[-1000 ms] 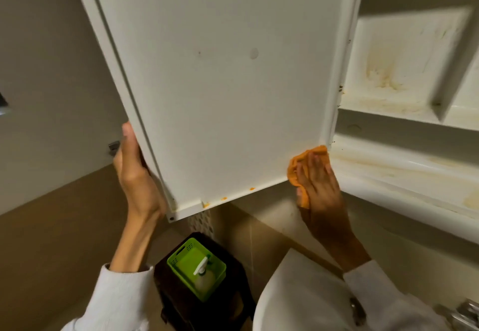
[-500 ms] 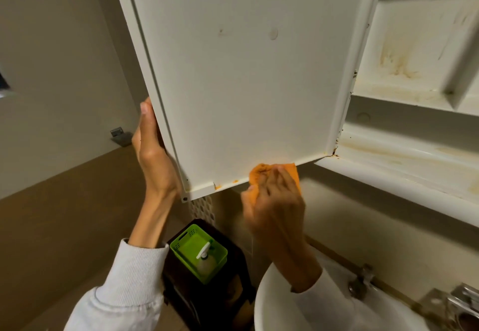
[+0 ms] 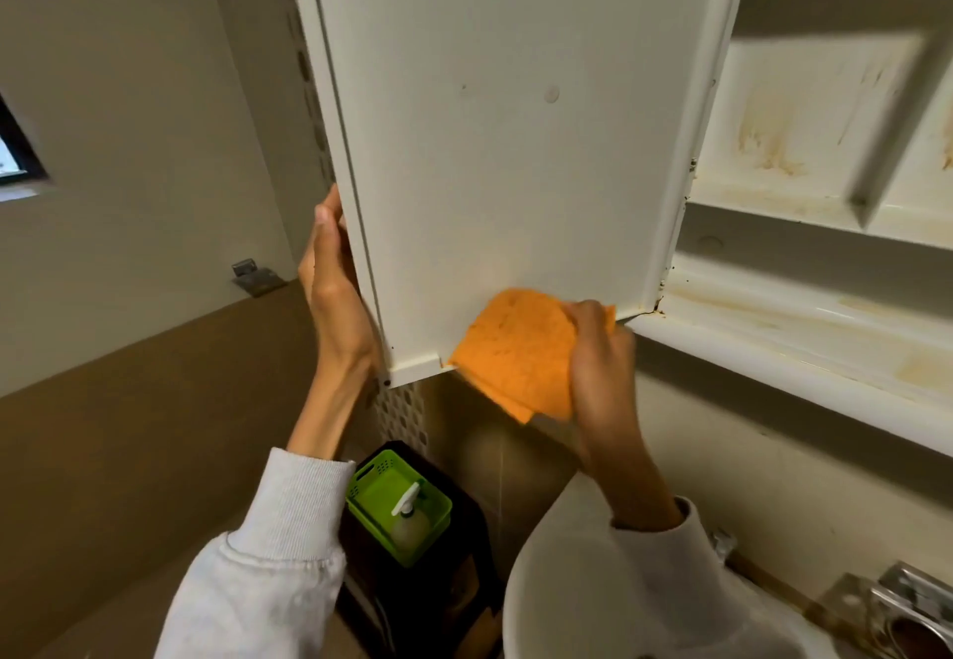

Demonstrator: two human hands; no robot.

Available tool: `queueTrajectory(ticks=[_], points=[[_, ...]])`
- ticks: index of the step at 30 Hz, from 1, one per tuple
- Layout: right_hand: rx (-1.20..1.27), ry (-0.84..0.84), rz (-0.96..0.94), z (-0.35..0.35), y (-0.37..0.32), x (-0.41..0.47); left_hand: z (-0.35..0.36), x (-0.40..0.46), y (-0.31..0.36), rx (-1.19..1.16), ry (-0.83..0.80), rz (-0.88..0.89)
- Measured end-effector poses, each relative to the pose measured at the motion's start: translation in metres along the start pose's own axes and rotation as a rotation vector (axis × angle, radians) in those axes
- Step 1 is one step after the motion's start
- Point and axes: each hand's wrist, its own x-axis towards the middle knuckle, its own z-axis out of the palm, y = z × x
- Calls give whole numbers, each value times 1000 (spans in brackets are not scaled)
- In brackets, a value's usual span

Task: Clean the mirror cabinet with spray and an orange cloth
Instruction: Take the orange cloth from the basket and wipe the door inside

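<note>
The white cabinet door (image 3: 505,152) stands swung open, its inner side facing me. My left hand (image 3: 335,292) grips the door's outer edge near the bottom corner. My right hand (image 3: 601,369) holds the orange cloth (image 3: 515,349) against the door's lower edge; the cloth hangs partly below it. To the right the cabinet interior (image 3: 804,163) shows white shelves with brownish stains. No spray bottle for the cabinet is visible in my hands.
Below stands a green basket (image 3: 379,483) with a pump bottle (image 3: 410,516) on a dark stool. A white sink (image 3: 562,601) lies at the bottom, a metal tap (image 3: 907,601) at the bottom right. A small window (image 3: 15,152) is on the left wall.
My right hand slid the cloth left along the door's bottom edge from the hinge corner toward the middle, and the cloth has spread out. My left hand kept its grip.
</note>
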Motion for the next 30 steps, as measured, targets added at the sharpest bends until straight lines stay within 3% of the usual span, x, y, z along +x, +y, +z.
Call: queueTrajectory(ticks=[5,8,10,12,15,22,30], points=[[137,-26,-309,-10,-8,0,-1,1,0,42,-25,-31],[-235,-47,-734,6,7,-13,-2,0,0,27,-43,-29],[-537,-173,-937,26,32,-25,-1,-1,2,14,-63,-50],[-746,-270,-884,39,53,-37,-1,-2,5,-8,-86,-85],[-961,-286,-859,42,69,-37,-3,-1,9,-70,-129,-181],[-1245,-385,-1035,15,52,-20,-1,-3,12,-123,-167,-246],[-1418,-273,-1072,22,34,-29,0,-5,21,-58,-200,-224]])
